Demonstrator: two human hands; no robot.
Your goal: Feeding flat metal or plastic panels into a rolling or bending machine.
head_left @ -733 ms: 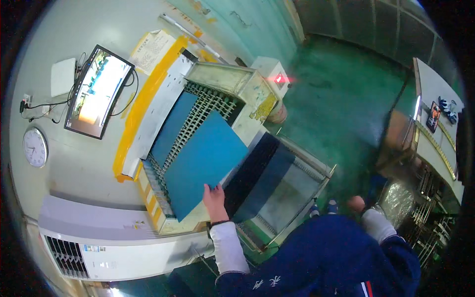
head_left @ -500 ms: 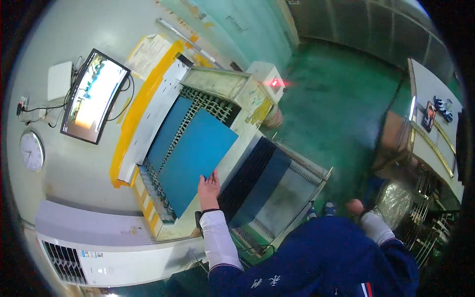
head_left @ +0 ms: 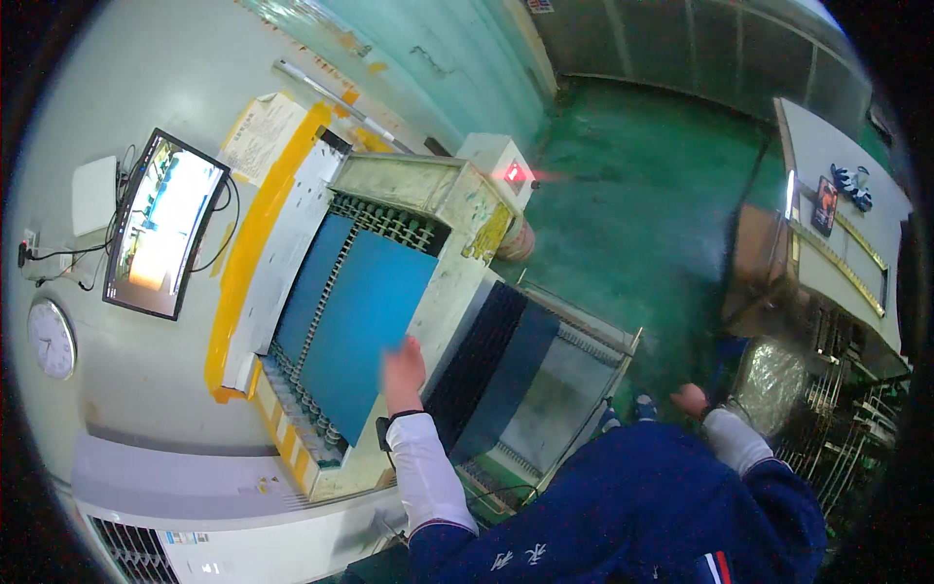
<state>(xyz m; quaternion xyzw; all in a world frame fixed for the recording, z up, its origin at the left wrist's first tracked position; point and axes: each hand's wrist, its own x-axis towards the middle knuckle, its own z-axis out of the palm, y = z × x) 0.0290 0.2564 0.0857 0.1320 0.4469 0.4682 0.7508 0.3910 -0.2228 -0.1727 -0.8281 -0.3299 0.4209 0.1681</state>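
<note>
My left hand (head_left: 404,375) is at the near right edge of a blue panel (head_left: 368,302); motion smears its fingers, and whether it touches the panel is unclear. That panel lies flat on the rollers (head_left: 384,222) of a conveyor machine, parallel to a second blue panel (head_left: 309,282) on its left, with a strip of rollers between them. Just right of the machine stands a slotted rack (head_left: 623,343) with several dark panels (head_left: 482,341) upright in it. Away from the panels, my right hand (head_left: 691,399) hangs low beside my body, its fingers too small to read.
A control box (head_left: 498,165) with a red light stands at the machine's far end. The monitor (head_left: 167,224) and clock (head_left: 51,338) are on the left wall, above a white air conditioner (head_left: 243,540). At right, a table (head_left: 856,146) bears gloves (head_left: 852,187) and a phone (head_left: 825,206).
The near blue panel has turned from a slant to lie squarely along the rollers. My left hand has moved slightly left at its edge and blurred. The whole view has shifted a little.
</note>
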